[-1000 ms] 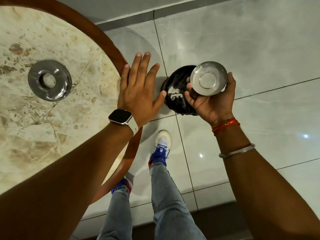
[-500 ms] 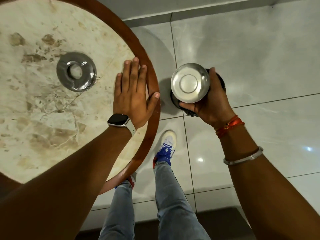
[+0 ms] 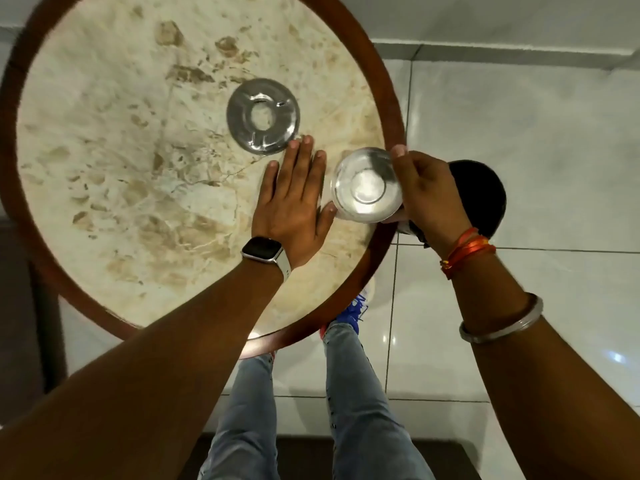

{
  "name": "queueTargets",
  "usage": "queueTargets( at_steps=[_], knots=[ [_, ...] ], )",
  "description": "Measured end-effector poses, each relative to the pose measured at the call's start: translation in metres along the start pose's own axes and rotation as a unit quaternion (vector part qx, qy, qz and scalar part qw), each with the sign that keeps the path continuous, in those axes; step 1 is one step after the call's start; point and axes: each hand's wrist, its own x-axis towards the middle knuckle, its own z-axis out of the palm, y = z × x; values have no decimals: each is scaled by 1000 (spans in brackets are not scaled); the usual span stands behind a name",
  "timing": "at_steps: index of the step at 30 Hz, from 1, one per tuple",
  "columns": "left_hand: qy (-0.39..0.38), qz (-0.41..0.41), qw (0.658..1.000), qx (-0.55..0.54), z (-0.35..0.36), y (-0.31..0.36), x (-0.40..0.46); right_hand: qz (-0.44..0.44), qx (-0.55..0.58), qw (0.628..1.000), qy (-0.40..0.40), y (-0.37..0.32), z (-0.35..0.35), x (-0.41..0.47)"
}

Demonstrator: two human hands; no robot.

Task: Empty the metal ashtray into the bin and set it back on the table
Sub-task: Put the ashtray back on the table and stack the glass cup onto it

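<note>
Ashtray bowl [image 3: 365,186]: gripped at its rim by right hand [image 3: 427,199], over the table [image 3: 388,98] near its right edge, likely for setting down. Ashtray lid [image 3: 263,116]: mid-table. Left hand [image 3: 291,206]: flat, unclenched, grasping nothing. Bin [image 3: 485,199]: floor, just beside the right edge.

bin [image 3: 485,188]: half hidden by right hand [image 3: 429,199] | bowl [image 3: 365,185]: blurred

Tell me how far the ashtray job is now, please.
Emptying looks done: the ashtray bowl shows clean. In hand: the right hand holds it over the table edge, away from the bin. Left: set it down, probably refit the ring lid.
</note>
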Motion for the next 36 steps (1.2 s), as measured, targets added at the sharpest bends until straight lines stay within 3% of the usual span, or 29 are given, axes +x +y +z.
queueTargets(
  at_steps=[15,31,36],
  knots=[
    [-6,-116,993,-12,-11,-86,-44,-52,-195,979,8,-37,79,-3],
    [16,-188,982,-7,-23,-177,-91,-44,-153,986,-50,-72,159,-13],
    [13,-187,982,-2,-22,-179,-91,-71,-153,986,18,-74,166,-3]
  ],
)
